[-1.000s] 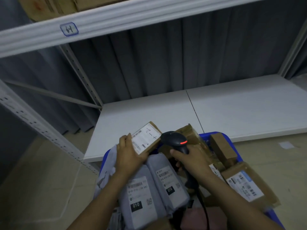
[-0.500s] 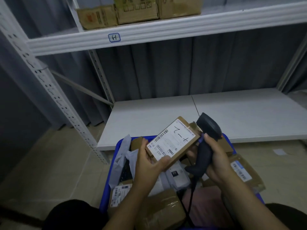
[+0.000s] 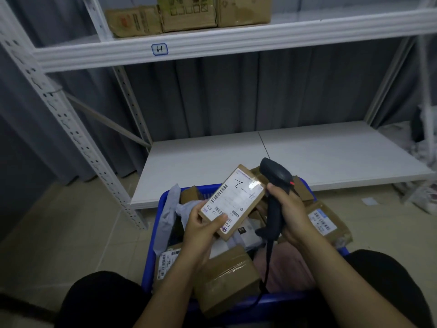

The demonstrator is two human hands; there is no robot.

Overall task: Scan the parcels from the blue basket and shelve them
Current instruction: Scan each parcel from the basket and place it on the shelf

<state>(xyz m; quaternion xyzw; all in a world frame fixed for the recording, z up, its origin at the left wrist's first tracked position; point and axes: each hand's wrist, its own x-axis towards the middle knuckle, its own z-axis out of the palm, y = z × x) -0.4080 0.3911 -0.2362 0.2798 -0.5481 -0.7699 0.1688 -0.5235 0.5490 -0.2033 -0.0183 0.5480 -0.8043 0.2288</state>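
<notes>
My left hand (image 3: 201,229) grips a flat brown parcel (image 3: 233,201) by its near end, white label facing up with handwritten marks. My right hand (image 3: 292,213) holds a black barcode scanner (image 3: 274,185) upright just right of the parcel, head tilted toward the label, and a bright spot shows on the label. Both are held above the blue basket (image 3: 155,245), which is full of several brown boxes and grey mailer bags. The scanner's cable hangs down into the basket.
A low white shelf board (image 3: 307,157) lies behind the basket. The upper shelf (image 3: 236,41), tagged with a handwritten label (image 3: 159,49), carries three cardboard boxes (image 3: 189,14). A perforated white upright (image 3: 59,114) stands at left. My knees flank the basket.
The parcel was lifted out of the basket and turned label-up in front of me. The scanner rose from pointing down to upright beside it. The view tilted up, showing the upper shelf.
</notes>
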